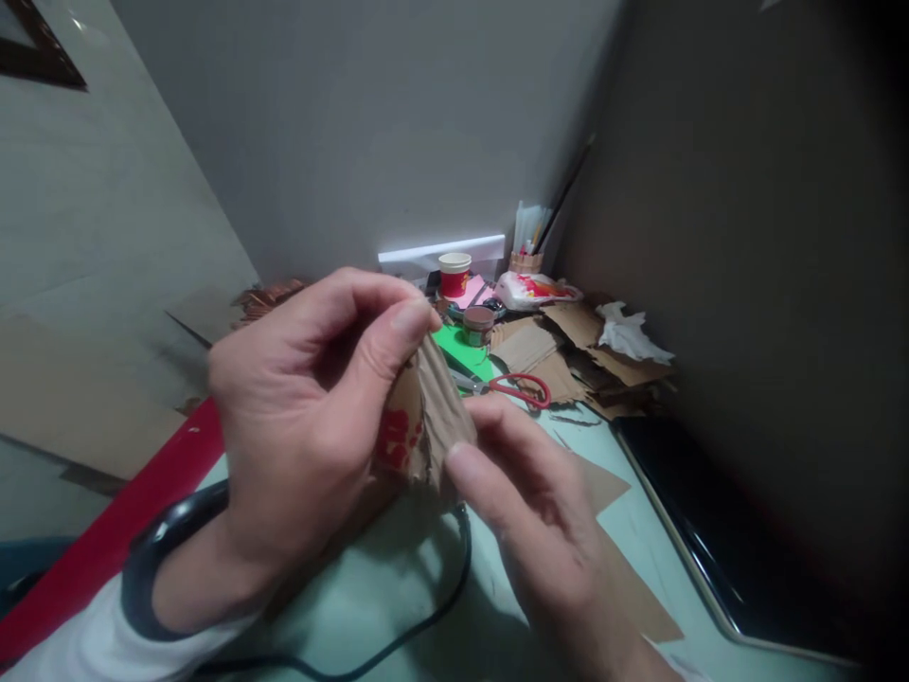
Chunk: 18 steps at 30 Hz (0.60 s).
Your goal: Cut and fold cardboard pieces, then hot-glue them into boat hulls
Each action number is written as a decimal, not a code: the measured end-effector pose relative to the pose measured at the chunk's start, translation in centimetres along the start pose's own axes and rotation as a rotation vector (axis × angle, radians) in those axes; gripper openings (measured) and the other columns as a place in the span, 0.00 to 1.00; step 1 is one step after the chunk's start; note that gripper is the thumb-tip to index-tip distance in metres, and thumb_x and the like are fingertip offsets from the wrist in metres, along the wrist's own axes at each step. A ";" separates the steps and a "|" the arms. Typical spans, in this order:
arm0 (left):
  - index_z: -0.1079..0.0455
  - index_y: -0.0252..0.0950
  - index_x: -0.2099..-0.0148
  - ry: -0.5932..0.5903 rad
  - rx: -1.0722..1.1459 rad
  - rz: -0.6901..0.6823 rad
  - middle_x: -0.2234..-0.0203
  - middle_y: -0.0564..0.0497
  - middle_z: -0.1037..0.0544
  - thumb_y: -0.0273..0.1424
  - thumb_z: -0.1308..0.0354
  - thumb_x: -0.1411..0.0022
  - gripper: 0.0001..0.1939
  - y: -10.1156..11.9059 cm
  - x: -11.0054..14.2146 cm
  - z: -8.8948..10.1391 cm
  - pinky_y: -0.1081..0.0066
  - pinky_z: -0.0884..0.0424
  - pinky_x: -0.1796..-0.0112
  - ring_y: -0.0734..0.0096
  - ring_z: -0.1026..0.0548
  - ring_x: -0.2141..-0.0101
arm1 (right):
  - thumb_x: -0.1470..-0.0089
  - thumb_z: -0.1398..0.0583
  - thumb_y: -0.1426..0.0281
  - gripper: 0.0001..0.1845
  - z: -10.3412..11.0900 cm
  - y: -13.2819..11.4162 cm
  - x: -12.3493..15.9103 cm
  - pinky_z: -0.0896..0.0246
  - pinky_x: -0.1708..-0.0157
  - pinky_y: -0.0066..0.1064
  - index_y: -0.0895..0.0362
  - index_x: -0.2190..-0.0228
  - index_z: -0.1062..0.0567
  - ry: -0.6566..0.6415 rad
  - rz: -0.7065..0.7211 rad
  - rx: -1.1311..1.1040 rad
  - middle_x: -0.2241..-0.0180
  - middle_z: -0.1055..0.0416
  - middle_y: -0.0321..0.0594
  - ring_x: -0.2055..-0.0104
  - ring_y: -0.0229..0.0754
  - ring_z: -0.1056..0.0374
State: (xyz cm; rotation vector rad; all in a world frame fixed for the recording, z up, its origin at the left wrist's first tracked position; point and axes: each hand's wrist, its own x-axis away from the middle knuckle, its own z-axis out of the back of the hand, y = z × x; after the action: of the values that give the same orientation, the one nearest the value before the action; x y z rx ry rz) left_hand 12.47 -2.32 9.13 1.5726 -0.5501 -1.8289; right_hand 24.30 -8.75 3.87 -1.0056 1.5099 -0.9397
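Note:
Between my two hands is a small piece of corrugated cardboard (444, 407), its ridged side bare and its brown face carrying a red print. My left hand (319, 417) pinches its upper tip between thumb and forefinger. Lower down, my right hand (532, 502) grips the right edge, thumb on the ridged face and fingers behind. The cardboard is held up above the pale table (398, 568). A dark bangle (170, 549) circles my left wrist.
Red-handled scissors (522, 386) lie beyond my hands, near green paper (461, 350) and a small round jar (478, 325). Farther back stand a red paper cup (454, 275) and a brush holder (525, 260). Cardboard scraps (554, 369) and a dark tablet-like device (717, 530) sit right. A black cable (433, 616) curves in front.

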 end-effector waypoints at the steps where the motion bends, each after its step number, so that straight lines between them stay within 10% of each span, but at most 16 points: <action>1: 0.22 0.47 0.64 -0.001 -0.004 -0.012 0.73 0.59 0.23 0.34 0.38 0.36 0.04 -0.1 0.0 -0.2 0.69 0.29 0.68 0.75 0.26 0.72 | 0.37 0.41 0.66 0.04 0.0 0.2 -0.1 0.41 0.65 0.27 0.53 0.62 0.28 0.017 0.001 -0.055 0.67 0.31 0.32 0.65 0.36 0.36; 18: 0.24 0.46 0.68 -0.073 -0.097 0.045 0.75 0.59 0.24 0.34 0.40 0.35 0.07 -2.9 0.2 -1.3 0.69 0.32 0.73 0.71 0.28 0.74 | 0.42 0.40 0.68 0.04 -0.1 1.4 -1.0 0.40 0.74 0.28 0.56 0.67 0.28 0.159 -0.051 0.229 0.69 0.31 0.37 0.67 0.40 0.34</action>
State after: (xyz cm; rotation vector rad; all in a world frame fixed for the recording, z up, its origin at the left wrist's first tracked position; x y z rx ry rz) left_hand 13.09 -0.32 6.74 1.4227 -0.5176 -1.8569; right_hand 24.12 -7.29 2.92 -0.8230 1.4722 -1.2224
